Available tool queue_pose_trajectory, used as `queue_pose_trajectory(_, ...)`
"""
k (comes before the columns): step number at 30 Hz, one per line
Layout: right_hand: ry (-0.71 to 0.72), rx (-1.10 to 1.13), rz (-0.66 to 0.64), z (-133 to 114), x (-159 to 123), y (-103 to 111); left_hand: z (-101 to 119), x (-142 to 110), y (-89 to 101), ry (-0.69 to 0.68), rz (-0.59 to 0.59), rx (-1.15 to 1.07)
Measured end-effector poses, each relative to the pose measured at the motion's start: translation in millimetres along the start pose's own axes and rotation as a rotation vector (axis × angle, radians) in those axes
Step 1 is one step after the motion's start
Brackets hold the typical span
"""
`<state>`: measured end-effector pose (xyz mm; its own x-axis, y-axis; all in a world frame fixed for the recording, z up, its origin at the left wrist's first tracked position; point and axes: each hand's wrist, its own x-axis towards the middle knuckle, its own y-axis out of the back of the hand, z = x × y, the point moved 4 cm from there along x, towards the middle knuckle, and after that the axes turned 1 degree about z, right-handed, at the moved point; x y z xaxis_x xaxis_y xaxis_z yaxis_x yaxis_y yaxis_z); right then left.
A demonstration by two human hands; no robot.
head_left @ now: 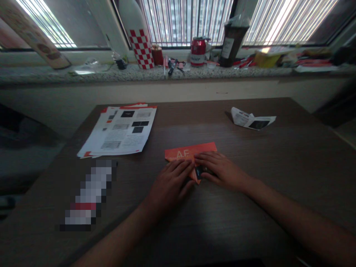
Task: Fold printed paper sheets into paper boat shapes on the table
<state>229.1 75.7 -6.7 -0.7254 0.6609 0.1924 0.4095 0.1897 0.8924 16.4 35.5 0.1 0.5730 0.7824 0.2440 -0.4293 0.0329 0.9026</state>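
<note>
A folded orange sheet of paper (205,147) lies on the dark wooden table in front of me, with pale lettering on its upper band and a point toward me. My left hand (172,181) rests on its left part, fingers stretched out and lying flat. From the other side my right hand (219,167) presses on the right part, its fingers also extended flat. Between the two hands a small dark printed patch of the paper shows. The fingers cover much of the lower folds.
Printed sheets (125,137) are stacked at the table's back left. Nearer stands out a pixelated phone-like object (91,193). A folded white paper piece (253,120) sits at the back right. Along the windowsill (105,76) are a checkered bottle (141,48), a red can (198,52) and a dark cup (232,44).
</note>
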Motion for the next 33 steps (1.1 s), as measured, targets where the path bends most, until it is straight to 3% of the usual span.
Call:
queue_pose_trajectory(17, 0.01, 0.02, -0.004, -3.2, 5.1, 3.7, 1.7, 11.7, 2.0, 0.107, 0.045, -0.05)
queue_pose_trajectory(33, -0.006, 0.001, -0.006, -2.3, 4.0, -0.1, 6.4, 11.5, -0.7, 0.119, 0.07, -0.003)
